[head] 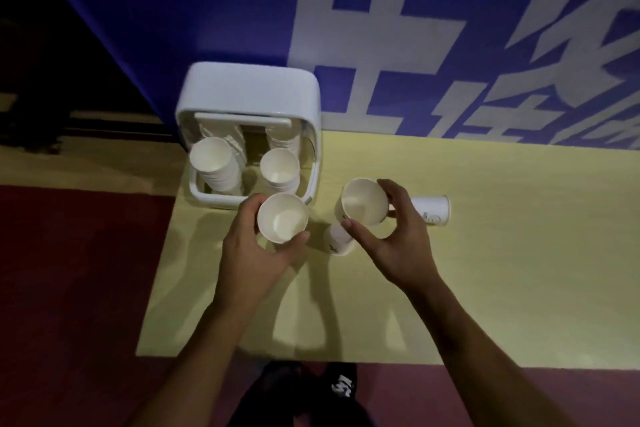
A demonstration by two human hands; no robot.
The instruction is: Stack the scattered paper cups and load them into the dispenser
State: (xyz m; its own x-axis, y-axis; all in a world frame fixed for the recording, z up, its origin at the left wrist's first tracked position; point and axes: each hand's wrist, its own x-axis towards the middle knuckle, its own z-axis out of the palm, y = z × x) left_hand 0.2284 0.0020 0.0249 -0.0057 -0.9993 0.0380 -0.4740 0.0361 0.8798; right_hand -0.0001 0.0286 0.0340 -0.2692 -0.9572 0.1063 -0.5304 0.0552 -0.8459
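My left hand point(256, 250) grips a white paper cup point(282, 217), mouth up, just in front of the dispenser. My right hand point(398, 236) holds a second white cup point(363, 201) between thumb and fingers, also mouth up. The white boxy dispenser point(249, 90) stands at the table's back left, with two stacks of cups inside, one on the left point(213, 158) and one on the right point(278, 168). A cup point(431, 210) lies on its side behind my right hand. Another cup point(337, 236) lies between my hands, partly hidden.
The yellow table point(502, 270) spreads to the right and toward me. A blue wall banner point(381, 28) with white characters rises behind it. Red floor point(69, 270) lies to the left of the table's edge. My dark shoes point(308, 388) show below.
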